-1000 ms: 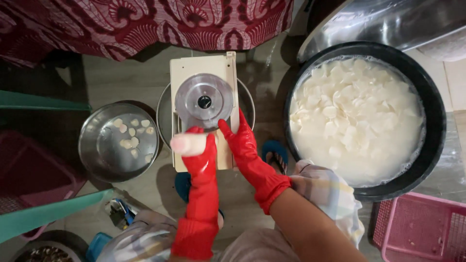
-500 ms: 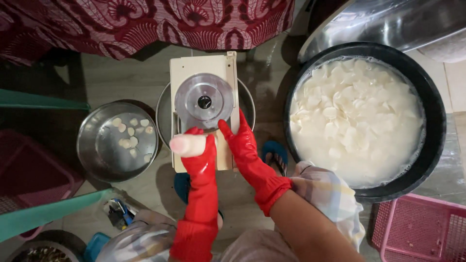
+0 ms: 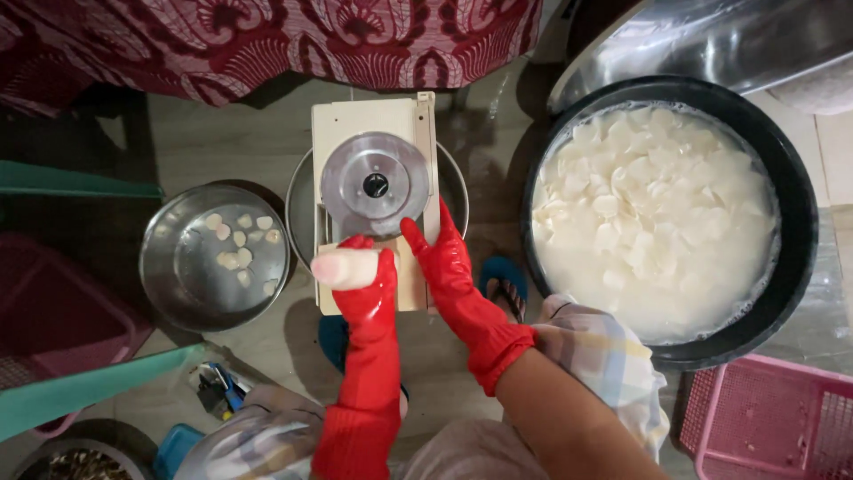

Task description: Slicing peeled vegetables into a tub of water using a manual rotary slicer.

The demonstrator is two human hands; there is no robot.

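red-gloved, our left hand point(image 3: 366, 283) gripped a pale, likely slippery peeled root point(image 3: 345, 268) mid-length; right hand point(image 3: 442, 253) fingers lay flat on the slicer point(image 3: 373, 182) at twelve o'clock.

Ahead of hands: slicer board point(image 3: 355, 120) with steel disc point(image 3: 374, 183) blocks the way.
Left of hands: steel bowl point(image 3: 169, 276) near; bare floor point(image 3: 267, 342) between.
Right of hands: black basin point(image 3: 795, 213) of white slices, beyond a sandal point(image 3: 503, 283).

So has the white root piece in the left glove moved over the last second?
No. The white root piece sits in the left hand at the same spot against the slicer's steel disc, just below its left edge.
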